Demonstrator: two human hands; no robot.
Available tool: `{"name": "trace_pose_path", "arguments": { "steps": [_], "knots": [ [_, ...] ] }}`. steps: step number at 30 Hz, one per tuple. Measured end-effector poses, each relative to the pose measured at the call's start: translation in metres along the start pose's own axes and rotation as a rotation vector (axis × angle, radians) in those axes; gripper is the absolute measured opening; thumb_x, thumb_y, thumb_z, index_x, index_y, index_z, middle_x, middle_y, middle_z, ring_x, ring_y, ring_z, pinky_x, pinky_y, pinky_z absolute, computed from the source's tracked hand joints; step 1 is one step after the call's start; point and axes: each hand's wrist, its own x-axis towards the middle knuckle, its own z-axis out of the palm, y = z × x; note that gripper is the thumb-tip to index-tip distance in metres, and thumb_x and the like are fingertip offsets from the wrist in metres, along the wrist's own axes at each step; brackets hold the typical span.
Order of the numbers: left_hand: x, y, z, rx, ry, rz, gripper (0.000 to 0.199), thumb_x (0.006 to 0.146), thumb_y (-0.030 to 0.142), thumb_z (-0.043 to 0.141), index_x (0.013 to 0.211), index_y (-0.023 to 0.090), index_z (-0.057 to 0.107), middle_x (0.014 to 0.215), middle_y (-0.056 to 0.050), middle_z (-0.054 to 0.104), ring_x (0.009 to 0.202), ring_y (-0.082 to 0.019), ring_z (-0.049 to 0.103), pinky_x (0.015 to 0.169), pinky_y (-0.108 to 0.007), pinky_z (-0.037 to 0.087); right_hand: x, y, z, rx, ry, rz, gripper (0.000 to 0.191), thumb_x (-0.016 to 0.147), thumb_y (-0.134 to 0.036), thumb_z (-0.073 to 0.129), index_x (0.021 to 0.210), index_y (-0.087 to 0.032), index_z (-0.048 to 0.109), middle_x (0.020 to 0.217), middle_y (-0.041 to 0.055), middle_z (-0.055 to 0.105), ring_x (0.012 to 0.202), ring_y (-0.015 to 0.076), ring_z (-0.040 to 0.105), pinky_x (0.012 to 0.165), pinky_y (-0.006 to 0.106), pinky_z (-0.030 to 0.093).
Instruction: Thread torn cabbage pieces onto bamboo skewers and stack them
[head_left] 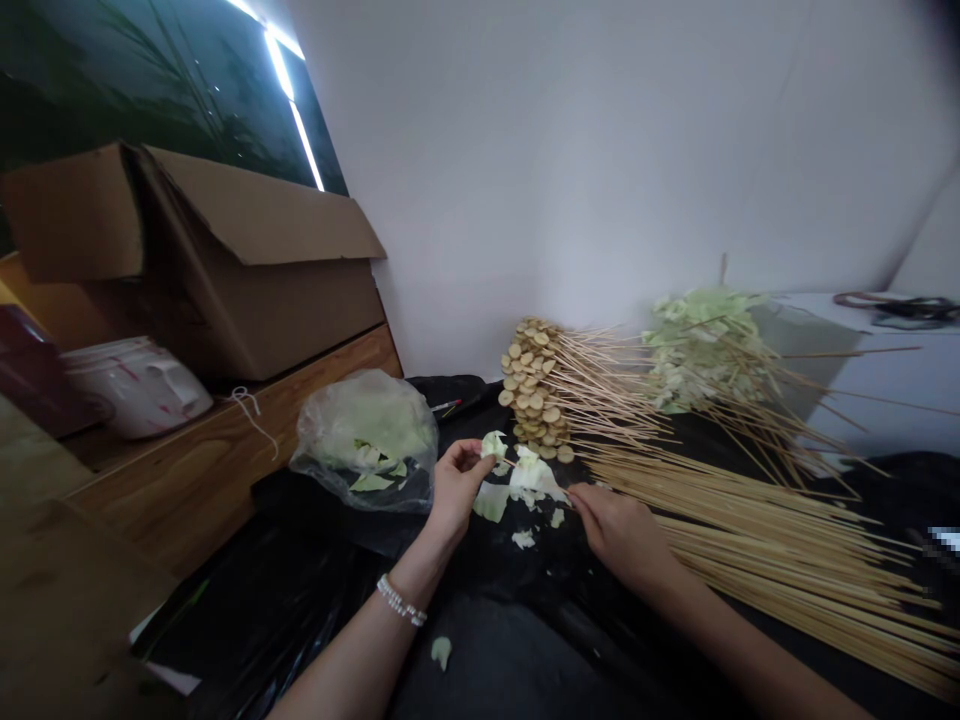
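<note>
My left hand (459, 482) pinches a pale green cabbage leaf piece (493, 447) between thumb and fingers. To its right, my right hand (611, 520) is closed on a thin stick, mostly hidden by its fingers. More cabbage (534, 474) lies between the two hands, seemingly on the stick. Below it, loose scraps (523, 539) rest on black plastic (487, 640). Left of my left hand sits a clear plastic bag (319, 435) with cabbage leaves inside.
Behind my hands are stacked skewers with round slices (529, 385). Cabbage skewers (705, 345) are piled at the back right, above many bare sticks (780, 540). A cardboard box (277, 300) and a white jug (139, 385) stand on a wooden ledge at left.
</note>
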Motion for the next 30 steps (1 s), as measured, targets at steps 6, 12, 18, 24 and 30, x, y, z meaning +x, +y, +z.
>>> {"name": "trace_pose_path", "arguments": {
  "steps": [6,12,18,24,30],
  "knots": [
    [-0.001,-0.001,0.0,0.063,-0.024,0.009,0.023,0.062,0.024,0.077,0.08,0.015,0.065,0.08,-0.002,0.066,0.073,-0.012,0.061,0.073,-0.024,0.047,0.0,0.0,0.001,0.016,-0.008,0.008,0.034,0.099,-0.028,0.032,0.096,-0.021,0.065,0.086,0.0031,0.07,0.078,0.0175,0.065,0.066,0.026,0.04],
    [-0.003,-0.012,0.002,0.128,-0.012,0.054,0.025,0.063,0.025,0.077,0.082,0.016,0.062,0.081,-0.003,0.065,0.074,-0.014,0.063,0.071,-0.026,0.049,-0.002,-0.002,0.002,0.008,-0.016,0.008,0.033,0.099,-0.027,0.032,0.093,-0.02,0.064,0.083,0.0031,0.069,0.076,0.0171,0.064,0.066,0.026,0.04],
    [-0.003,-0.01,0.003,0.176,-0.004,0.134,0.023,0.065,0.024,0.076,0.081,0.016,0.062,0.082,-0.002,0.064,0.075,-0.014,0.063,0.071,-0.025,0.05,-0.002,-0.003,0.002,0.023,0.003,0.0,0.033,0.099,-0.027,0.032,0.097,-0.02,0.064,0.088,0.0042,0.069,0.08,0.0179,0.064,0.068,0.026,0.041],
    [-0.008,-0.007,0.007,0.179,-0.113,0.124,0.017,0.065,0.022,0.075,0.078,0.016,0.066,0.079,-0.002,0.064,0.073,-0.014,0.061,0.07,-0.024,0.049,-0.001,-0.001,0.003,0.011,-0.008,-0.007,0.033,0.098,-0.026,0.032,0.096,-0.02,0.064,0.085,0.0043,0.069,0.077,0.0171,0.064,0.067,0.026,0.041],
    [-0.006,-0.007,0.006,0.178,-0.055,0.144,0.018,0.066,0.025,0.075,0.08,0.017,0.067,0.08,-0.003,0.065,0.074,-0.015,0.062,0.07,-0.025,0.049,-0.001,-0.002,0.002,0.006,0.023,-0.025,0.035,0.099,-0.029,0.03,0.099,-0.02,0.065,0.088,0.0049,0.07,0.077,0.0171,0.065,0.066,0.026,0.042]
  ]
}}
